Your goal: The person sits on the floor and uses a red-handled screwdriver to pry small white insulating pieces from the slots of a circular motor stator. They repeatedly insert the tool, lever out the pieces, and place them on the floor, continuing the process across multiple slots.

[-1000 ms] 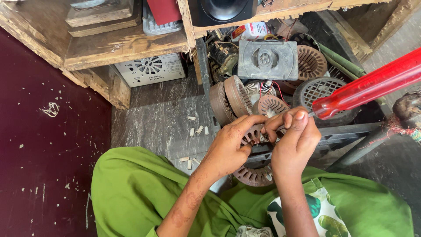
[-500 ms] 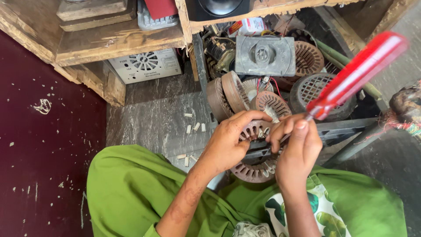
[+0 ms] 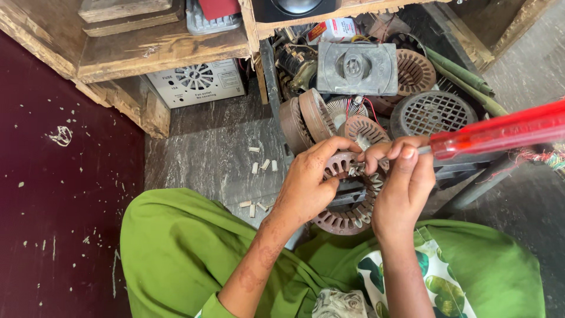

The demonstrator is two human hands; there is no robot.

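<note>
So the landmark here is the ring-shaped motor stator (image 3: 347, 200), a rusty brown laminated core with slots all round its inner edge, and it sits propped over the person's lap, just in front of the green-clad knees, probably so both hands can get at the top rim without leaning. The left hand (image 3: 309, 182) wraps over the stator's left side, fingers curled and closed onto the upper rim, thumb underneath, so it reads as a bracing hold that keeps the ring from turning. The right hand (image 3: 406, 182) sits at the stator's upper right edge, fingers pressed together around the metal shank of a red-handled screwdriver (image 3: 500, 131), whose handle sticks out to the right, well clear of the ring. The tip points in at the slots near the top rim, between the two hands; whether it actually touches the slot is hidden by the fingers, can't tell. Behind the stator there's a heap of similar stators and fan parts (image 3: 365, 88), including a grey square housing and a round grille. Left of the stator, little pale wedge pieces (image 3: 262, 166) are scattered on the stone floor, and farther back left stands a white vented box (image 3: 197, 82) under a wooden shelf (image 3: 153, 50).
</note>
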